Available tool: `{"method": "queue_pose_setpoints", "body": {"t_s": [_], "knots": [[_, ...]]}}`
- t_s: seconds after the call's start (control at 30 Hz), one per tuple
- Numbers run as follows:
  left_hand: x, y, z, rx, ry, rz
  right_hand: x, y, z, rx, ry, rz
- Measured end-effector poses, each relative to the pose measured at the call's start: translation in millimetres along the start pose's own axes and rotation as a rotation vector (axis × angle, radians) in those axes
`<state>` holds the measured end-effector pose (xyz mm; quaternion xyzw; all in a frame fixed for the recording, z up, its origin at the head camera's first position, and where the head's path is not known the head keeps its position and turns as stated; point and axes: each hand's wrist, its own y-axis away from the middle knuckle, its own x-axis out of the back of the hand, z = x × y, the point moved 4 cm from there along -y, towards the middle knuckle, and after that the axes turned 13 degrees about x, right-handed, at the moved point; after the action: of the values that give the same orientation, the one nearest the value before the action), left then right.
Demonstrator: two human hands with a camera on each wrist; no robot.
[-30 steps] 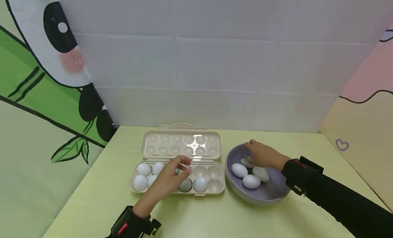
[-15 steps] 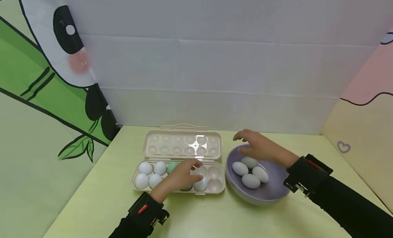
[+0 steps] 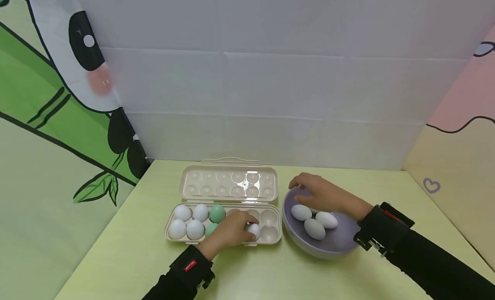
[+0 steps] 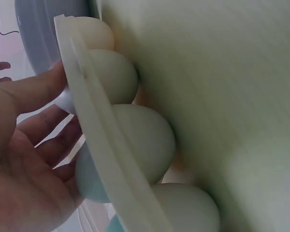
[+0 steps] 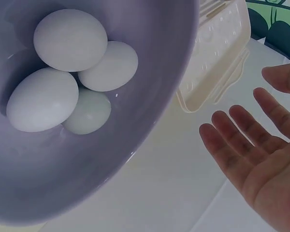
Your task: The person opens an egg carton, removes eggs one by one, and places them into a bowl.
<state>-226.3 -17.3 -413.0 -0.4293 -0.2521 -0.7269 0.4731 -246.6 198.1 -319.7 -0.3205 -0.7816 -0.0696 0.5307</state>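
Note:
In the head view my left hand (image 3: 232, 229) reaches into the open egg carton (image 3: 274, 242), thumb and fingers around a white egg (image 3: 253, 230) in the front row. The left wrist view shows that egg (image 4: 65, 100) partly hidden behind the carton's rim (image 4: 94, 121). White eggs (image 3: 182, 212) and green eggs (image 3: 217, 213) fill the carton's left side. My right hand (image 3: 322, 194), fingers spread and holding nothing, hovers over the far edge of the purple bowl (image 3: 344, 240). Several pale eggs (image 5: 70, 41) lie in the bowl, one partly hidden by this hand in the head view.
The carton's clear lid (image 3: 229, 182) is folded back toward the wall (image 3: 247, 139). Hollows (image 3: 268, 234) at the carton's right end hold no eggs. Pale yellow table surface (image 3: 247, 278) stretches in front of the carton and the bowl.
My left hand has moved right and lowered onto the white egg. The right hand has lifted from the eggs in the bowl with nothing in it, then lowered slightly.

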Motion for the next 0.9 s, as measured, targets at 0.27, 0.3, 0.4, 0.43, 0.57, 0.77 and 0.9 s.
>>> {"method": "queue_pose_setpoints", "body": {"t_s": [0.27, 0.3, 0.4, 0.43, 0.57, 0.77, 0.9], "knots": [[-1.2, 3.1, -1.5, 0.021, 0.064, 0.031, -5, 1.9, 2, 0.0, -0.035, -0.022], [-1.1, 3.2, -1.5, 0.028, 0.065, 0.035, -6, 2.2, 2, -0.004, -0.039, -0.023], [0.0, 4.1, -1.3, 0.05, 0.104, 0.046, -7, 2.9, 2, -0.021, -0.051, -0.023], [0.9, 4.4, -1.2, 0.057, 0.126, 0.051, -8, 2.9, 1, -0.025, -0.054, -0.022], [10.4, 6.3, 2.5, 0.051, 0.216, 0.098, -10, 1.5, -2, -0.026, -0.057, -0.023], [36.3, 6.4, 16.8, 0.009, 0.432, 0.194, -17, -8.3, -15, 0.039, -0.14, -0.011], [49.4, 5.3, 25.9, 0.054, 0.647, 0.198, -24, -18.9, -25, 0.065, -0.246, -0.009]]}}
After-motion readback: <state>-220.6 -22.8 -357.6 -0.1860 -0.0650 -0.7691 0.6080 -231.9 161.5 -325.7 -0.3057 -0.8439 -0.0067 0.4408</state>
